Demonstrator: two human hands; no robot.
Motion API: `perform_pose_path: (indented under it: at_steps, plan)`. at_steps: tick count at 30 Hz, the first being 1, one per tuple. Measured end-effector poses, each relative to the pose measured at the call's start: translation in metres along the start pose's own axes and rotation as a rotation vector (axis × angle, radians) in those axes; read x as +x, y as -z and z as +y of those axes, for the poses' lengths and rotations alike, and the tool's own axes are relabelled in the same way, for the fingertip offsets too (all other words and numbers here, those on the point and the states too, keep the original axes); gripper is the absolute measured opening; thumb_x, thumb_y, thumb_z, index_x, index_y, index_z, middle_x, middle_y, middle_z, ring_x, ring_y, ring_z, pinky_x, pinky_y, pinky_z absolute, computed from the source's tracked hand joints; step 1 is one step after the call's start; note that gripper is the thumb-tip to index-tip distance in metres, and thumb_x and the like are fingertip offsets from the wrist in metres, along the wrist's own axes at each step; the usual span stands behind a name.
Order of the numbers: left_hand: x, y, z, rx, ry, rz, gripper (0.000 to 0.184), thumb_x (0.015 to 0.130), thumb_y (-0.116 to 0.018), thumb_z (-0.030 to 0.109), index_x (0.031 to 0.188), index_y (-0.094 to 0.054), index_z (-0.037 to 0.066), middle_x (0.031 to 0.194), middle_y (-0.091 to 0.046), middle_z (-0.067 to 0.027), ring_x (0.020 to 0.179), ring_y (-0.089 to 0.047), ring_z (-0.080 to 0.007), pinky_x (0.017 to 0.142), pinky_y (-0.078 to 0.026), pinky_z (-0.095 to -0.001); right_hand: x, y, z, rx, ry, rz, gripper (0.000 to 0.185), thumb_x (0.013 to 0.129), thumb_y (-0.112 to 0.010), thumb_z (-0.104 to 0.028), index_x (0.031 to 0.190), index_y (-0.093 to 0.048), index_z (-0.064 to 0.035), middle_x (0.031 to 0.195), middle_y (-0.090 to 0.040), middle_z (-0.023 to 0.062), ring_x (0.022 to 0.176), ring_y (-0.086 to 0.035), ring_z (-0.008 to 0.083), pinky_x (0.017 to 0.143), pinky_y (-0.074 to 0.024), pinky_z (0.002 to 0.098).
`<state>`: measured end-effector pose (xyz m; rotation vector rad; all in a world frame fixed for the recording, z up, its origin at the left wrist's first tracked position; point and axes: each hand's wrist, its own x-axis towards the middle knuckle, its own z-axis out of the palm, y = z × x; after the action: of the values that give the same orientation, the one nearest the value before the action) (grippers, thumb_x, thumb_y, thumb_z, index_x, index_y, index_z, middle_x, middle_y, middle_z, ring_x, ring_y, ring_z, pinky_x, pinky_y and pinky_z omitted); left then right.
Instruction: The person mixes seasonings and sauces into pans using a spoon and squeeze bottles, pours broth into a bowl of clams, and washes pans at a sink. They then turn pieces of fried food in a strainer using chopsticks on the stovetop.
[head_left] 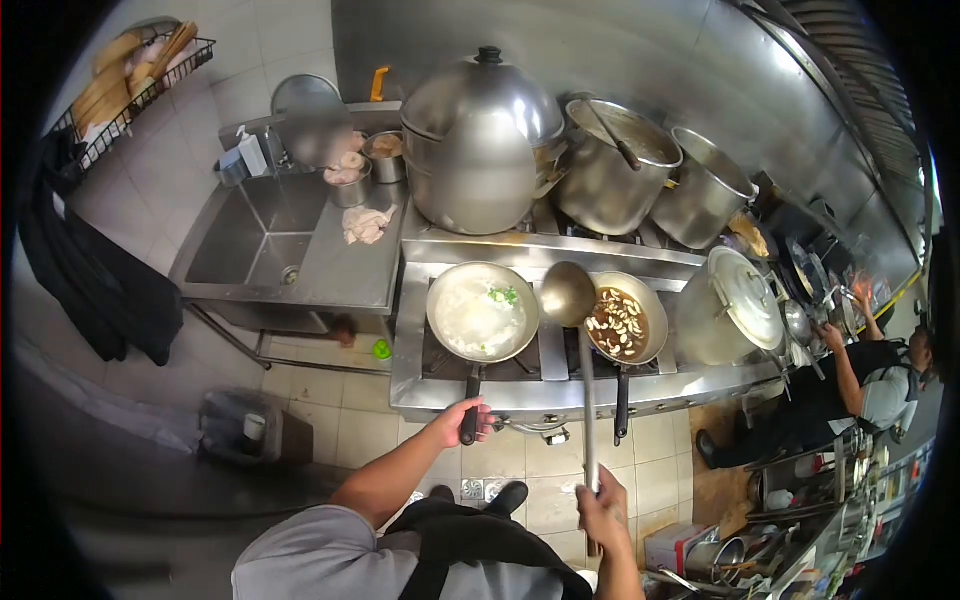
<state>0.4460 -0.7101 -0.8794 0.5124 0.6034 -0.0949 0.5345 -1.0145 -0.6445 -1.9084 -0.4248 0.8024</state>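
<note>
My left hand point(470, 420) is at the black handle of the left pan point(483, 312), its fingers around it. White, cloudy liquid with some chopped green pieces fills that pan. My right hand point(605, 505) grips the long handle of a metal ladle point(568, 294). The ladle's bowl hangs between the two pans, over the left rim of the right pan point(627, 318). Brown liquid with pale sliced pieces is in the right pan, whose handle points toward me.
Behind the pans stand a large domed steamer point(475, 150) and two tall pots point(618, 170). A sink point(245, 235) lies to the left. A lidded pot point(745, 300) is right of the pans. Another person point(860, 385) works at the far right. A bin point(245, 430) stands lower left.
</note>
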Motion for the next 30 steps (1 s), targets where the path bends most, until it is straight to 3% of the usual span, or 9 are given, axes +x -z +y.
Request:
perform_pose_path:
  at_steps: [2, 4, 5, 7, 10, 18, 25, 29, 30]
  plan:
    - [-0.009, -0.007, -0.001, 0.008, -0.024, 0.007, 0.046, 0.088, -0.057, 0.049, 0.108, -0.058, 0.008, 0.098, -0.065, -0.0116, 0.081, -0.064, -0.0263, 0.07, -0.054, -0.043, 0.043, -0.013, 0.026, -0.133, 0.152, -0.03, 0.029, 0.085, -0.054, -0.006, 0.113, -0.052, -0.0008, 0.057, -0.048, 0.0026, 0.042, -0.046, 0.0094, 0.039, -0.0391, 0.0275]
    - [-0.023, -0.005, 0.0, -0.05, -0.133, 0.016, 0.05, 0.087, -0.057, 0.052, 0.107, -0.055, 0.007, 0.096, -0.066, -0.0113, 0.081, -0.065, -0.0268, 0.069, -0.053, -0.0449, 0.088, -0.024, 0.042, -0.387, 0.305, -0.023, 0.027, 0.084, -0.056, -0.009, 0.109, -0.052, -0.001, 0.062, -0.056, 0.011, 0.051, -0.058, 0.0217, 0.051, -0.0475, 0.0376]
    - [-0.028, 0.001, 0.0, -0.053, -0.143, 0.025, 0.05, 0.087, -0.057, 0.052, 0.107, -0.055, 0.007, 0.096, -0.066, -0.0113, 0.081, -0.065, -0.0268, 0.069, -0.053, -0.0449, 0.107, -0.03, 0.047, -0.385, 0.313, -0.035, 0.027, 0.084, -0.056, -0.009, 0.109, -0.052, -0.001, 0.062, -0.056, 0.011, 0.051, -0.058, 0.0217, 0.051, -0.0475, 0.0376]
    - [-0.037, 0.027, -0.005, 0.053, -0.142, 0.343, 0.052, 0.087, -0.055, 0.054, 0.109, -0.055, 0.007, 0.099, -0.066, -0.0108, 0.087, -0.064, -0.0262, 0.073, -0.052, -0.0449, 0.135, -0.043, 0.048, -0.66, 0.372, 0.095, 0.027, 0.082, -0.058, -0.013, 0.105, -0.052, -0.0006, 0.073, -0.062, 0.0216, 0.071, -0.064, 0.0378, 0.066, -0.0495, 0.047]
    - [-0.063, 0.075, -0.018, 0.269, -0.124, 0.573, 0.045, 0.087, -0.056, 0.05, 0.109, -0.055, 0.01, 0.102, -0.064, -0.0091, 0.089, -0.062, -0.0241, 0.076, -0.05, -0.0433, 0.157, -0.048, 0.029, -0.712, 0.263, 0.006, 0.026, 0.082, -0.059, -0.016, 0.102, -0.051, -0.001, 0.084, -0.063, 0.0273, 0.082, -0.061, 0.0451, 0.071, -0.0482, 0.0512]
    - [-0.131, 0.083, -0.05, 0.094, -0.225, 0.784, 0.028, 0.088, -0.056, 0.036, 0.101, -0.057, 0.011, 0.09, -0.066, -0.0079, 0.077, -0.063, -0.0228, 0.067, -0.052, -0.0392, 0.18, -0.01, 0.03, -0.486, 0.243, -0.285, 0.027, 0.082, -0.059, -0.018, 0.101, -0.055, 0.0008, 0.082, -0.064, 0.0249, 0.081, -0.062, 0.0436, 0.074, -0.0495, 0.0488]
    - [-0.107, 0.043, -0.045, 0.126, -0.254, 0.77, 0.027, 0.089, -0.057, 0.034, 0.102, -0.056, 0.01, 0.089, -0.064, -0.0068, 0.074, -0.061, -0.0194, 0.064, -0.051, -0.0371, 0.183, 0.025, 0.037, -0.809, 0.42, -0.123, 0.04, 0.081, -0.06, -0.018, 0.117, -0.054, -0.0009, 0.077, -0.065, 0.0234, 0.077, -0.064, 0.0413, 0.07, -0.0514, 0.048]
    - [-0.081, 0.014, -0.026, 0.227, -0.287, 0.686, 0.035, 0.088, -0.061, 0.038, 0.107, -0.056, 0.009, 0.094, -0.063, -0.0062, 0.079, -0.061, -0.0184, 0.066, -0.051, -0.0369, 0.19, 0.016, 0.043, -0.79, 0.47, -0.083, 0.034, 0.081, -0.061, -0.017, 0.108, -0.056, 0.0028, 0.071, -0.063, 0.0237, 0.071, -0.063, 0.0415, 0.068, -0.0511, 0.0472]
    - [-0.075, 0.009, -0.02, 0.232, -0.287, 0.681, 0.035, 0.088, -0.061, 0.038, 0.107, -0.056, 0.009, 0.094, -0.063, -0.0062, 0.079, -0.061, -0.0184, 0.066, -0.051, -0.0369, 0.191, 0.011, 0.046, -0.698, 0.439, -0.152, 0.028, 0.082, -0.06, -0.015, 0.103, -0.057, 0.0029, 0.067, -0.062, 0.0203, 0.063, -0.062, 0.0369, 0.06, -0.0504, 0.0438]
